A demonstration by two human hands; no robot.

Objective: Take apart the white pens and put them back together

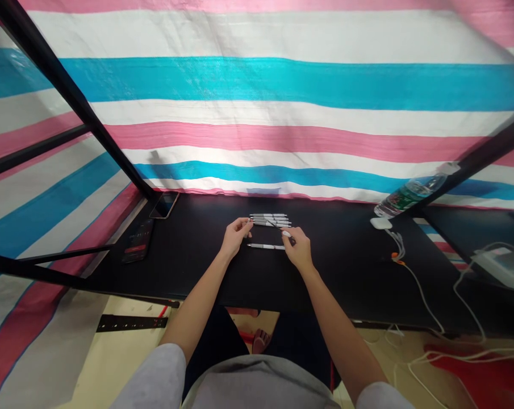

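A flat black tabletop (184, 250) stands before a glossy plastic sheet (282, 82) striped pink, white and blue. Slim white pens (278, 215) lie centrally in a row, another slim white pen (265, 246) nearer. The right hand (300, 247) clamps its grip on a thin dark rod (275, 225); the left hand (235, 236) pinches together, its contents unclear.

The person wears a loose, pale grey fabric top (260, 389) with short, wide, plain sleeves (154, 378); both forearms (203, 295) are bare down to the left hand (235, 237) and the right hand (298, 245). Below come very dark, navy-looking trousers (301, 339) and dull reddish footwear (260, 341), too small and blurred for detail.
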